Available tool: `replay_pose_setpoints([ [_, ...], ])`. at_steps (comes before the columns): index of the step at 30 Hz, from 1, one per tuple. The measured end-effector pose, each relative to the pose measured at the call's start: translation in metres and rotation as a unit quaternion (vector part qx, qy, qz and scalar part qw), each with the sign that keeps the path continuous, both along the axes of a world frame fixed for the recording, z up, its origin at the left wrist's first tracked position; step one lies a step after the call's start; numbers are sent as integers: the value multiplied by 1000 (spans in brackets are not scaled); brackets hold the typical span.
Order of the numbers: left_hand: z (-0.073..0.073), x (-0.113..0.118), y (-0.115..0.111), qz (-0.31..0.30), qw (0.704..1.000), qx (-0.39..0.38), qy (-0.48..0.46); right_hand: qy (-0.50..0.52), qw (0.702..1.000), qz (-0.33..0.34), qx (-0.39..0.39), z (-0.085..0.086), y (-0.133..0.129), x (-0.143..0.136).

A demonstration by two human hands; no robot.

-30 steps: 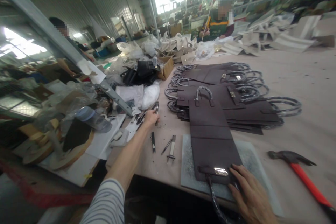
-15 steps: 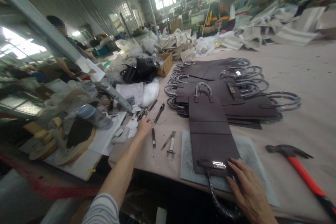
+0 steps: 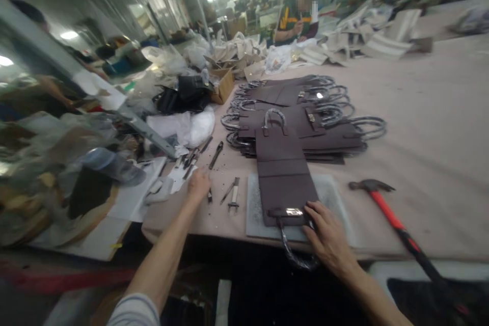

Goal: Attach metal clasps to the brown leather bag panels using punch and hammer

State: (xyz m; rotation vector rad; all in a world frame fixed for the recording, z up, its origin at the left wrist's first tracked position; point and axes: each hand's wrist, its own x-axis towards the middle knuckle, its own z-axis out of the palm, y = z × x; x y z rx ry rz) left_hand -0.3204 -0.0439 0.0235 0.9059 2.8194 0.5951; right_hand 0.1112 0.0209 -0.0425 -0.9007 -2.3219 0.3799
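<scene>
My left hand (image 3: 199, 184) is low over the table, its fingers curled and partly hidden. It covers the upper part of a short dark hand tool (image 3: 210, 195); whether it grips the tool is not visible. A dark brown handbag panel (image 3: 284, 173) with plastic-wrapped handles lies flat on a pale slab (image 3: 332, 191). At its near end is a strap with a shiny metal clasp (image 3: 294, 212). The fingers of my right hand (image 3: 324, 229) are bent over the panel's right corner, beside the clasp. One wrapped handle (image 3: 294, 257) hangs past the table edge.
A pronged tool (image 3: 234, 196) and a dark tool (image 3: 216, 155) lie left of the slab. To its right is a red-handled claw hammer (image 3: 385, 209). Behind are stacked brown bag panels (image 3: 336, 135). A post (image 3: 141, 125) slants at left; a person (image 3: 296, 20) sits across the table.
My left hand has moved nearer and slightly right, over the short dark tool that showed in full before. My right hand stays at the panel's corner. The whole view has shifted.
</scene>
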Motion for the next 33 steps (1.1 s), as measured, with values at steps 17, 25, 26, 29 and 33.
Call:
replay_pose_setpoints([
  [17, -18, 21, -36, -23, 984, -178, -18, 19, 999, -13, -31, 17, 1, 12],
  [25, -21, 15, -31, -15, 980, -196, -18, 34, 998, -47, -35, 10, 8, 7],
  [26, -23, 13, -30, -12, 980, -200, -17, 35, 997, -42, -46, 11, 7, 8],
  [29, -31, 3, -23, -1, 979, -203, -24, 26, 997, -30, -70, 14, 4, 10],
  [33, -41, -12, -13, 28, 980, -186, -60, 29, 997, -23, -71, 16, 2, 12],
])
